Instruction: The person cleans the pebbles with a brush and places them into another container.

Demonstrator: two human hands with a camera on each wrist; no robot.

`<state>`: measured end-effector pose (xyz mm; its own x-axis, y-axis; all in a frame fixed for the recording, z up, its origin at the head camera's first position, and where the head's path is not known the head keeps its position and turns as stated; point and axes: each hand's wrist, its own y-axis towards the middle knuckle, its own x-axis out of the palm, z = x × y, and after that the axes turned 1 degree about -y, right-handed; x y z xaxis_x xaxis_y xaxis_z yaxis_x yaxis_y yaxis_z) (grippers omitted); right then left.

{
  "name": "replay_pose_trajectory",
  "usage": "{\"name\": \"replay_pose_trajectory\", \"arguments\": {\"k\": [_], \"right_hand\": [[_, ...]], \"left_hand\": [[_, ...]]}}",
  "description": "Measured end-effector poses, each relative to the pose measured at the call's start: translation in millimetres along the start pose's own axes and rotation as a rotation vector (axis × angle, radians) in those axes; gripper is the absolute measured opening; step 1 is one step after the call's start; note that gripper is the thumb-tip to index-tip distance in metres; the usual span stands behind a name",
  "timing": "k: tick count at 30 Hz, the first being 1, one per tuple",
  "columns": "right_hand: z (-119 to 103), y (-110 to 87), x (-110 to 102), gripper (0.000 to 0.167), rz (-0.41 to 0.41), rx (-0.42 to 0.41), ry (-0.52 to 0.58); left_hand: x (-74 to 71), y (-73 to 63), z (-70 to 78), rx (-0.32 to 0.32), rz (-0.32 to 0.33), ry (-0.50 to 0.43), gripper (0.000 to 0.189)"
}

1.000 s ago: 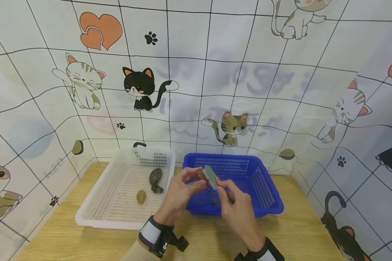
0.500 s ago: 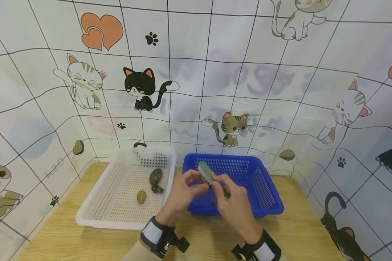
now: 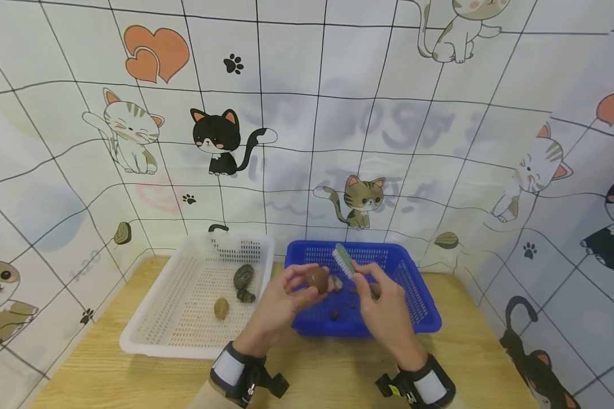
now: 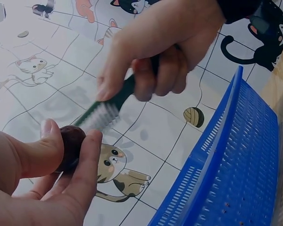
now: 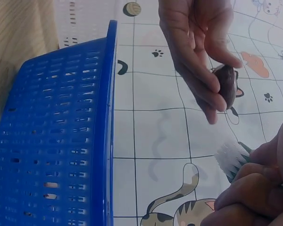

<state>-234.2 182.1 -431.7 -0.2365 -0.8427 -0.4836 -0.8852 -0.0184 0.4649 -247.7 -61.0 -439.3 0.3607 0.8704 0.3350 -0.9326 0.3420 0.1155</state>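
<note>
My left hand [image 3: 276,301] pinches a smooth brown stone [image 3: 317,279] between thumb and fingers, above the blue basket's left part. Glossy and rounded, the stone [image 5: 226,86] shows dark in the right wrist view. My right hand [image 3: 384,307] grips a green brush [image 3: 344,260] with white bristles, its head pointing up and left. In the head view a gap separates bristles and stone. The brush's bristles [image 4: 104,116] look blurred in the left wrist view. The brush handle is mostly hidden inside my right fingers.
Below both hands stands a blue basket [image 3: 424,307] with several small stones in it. To its left, a white basket [image 3: 148,318] holds a yellowish stone [image 3: 222,308] and dark stones [image 3: 243,277]. Both are on a wooden table [image 3: 327,369], before a cat-patterned sheet.
The brush was against the brown stone earlier and swept along it. Now my right hand has drawn it away to the right, and the stone shows fully. My left hand keeps its hold.
</note>
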Motion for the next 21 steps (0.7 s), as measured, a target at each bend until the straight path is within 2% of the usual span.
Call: {"name": "replay_pose_trajectory", "arguments": {"k": [5, 10, 13, 17, 21], "right_hand": [[5, -4.0, -3, 0.026, 0.014, 0.018, 0.004], [8, -9.2, -5, 0.028, 0.013, 0.047, 0.008], [10, -12.1, -7, 0.028, 0.01, 0.071, 0.011], [13, -14.6, -8, 0.029, -0.004, 0.089, 0.018], [17, -17.0, -9, 0.028, -0.01, 0.099, 0.019]], "left_hand": [[-7.4, -5.7, 7.4, 0.005, -0.015, -0.048, 0.054], [-17.1, -8.5, 12.7, 0.007, -0.03, -0.031, 0.055], [-22.7, -10.1, 15.8, 0.004, -0.016, 0.002, 0.055], [-29.3, -13.9, 21.8, 0.026, 0.019, 0.09, 0.054], [-34.9, -17.6, 29.3, 0.067, 0.061, 0.235, 0.053]]}}
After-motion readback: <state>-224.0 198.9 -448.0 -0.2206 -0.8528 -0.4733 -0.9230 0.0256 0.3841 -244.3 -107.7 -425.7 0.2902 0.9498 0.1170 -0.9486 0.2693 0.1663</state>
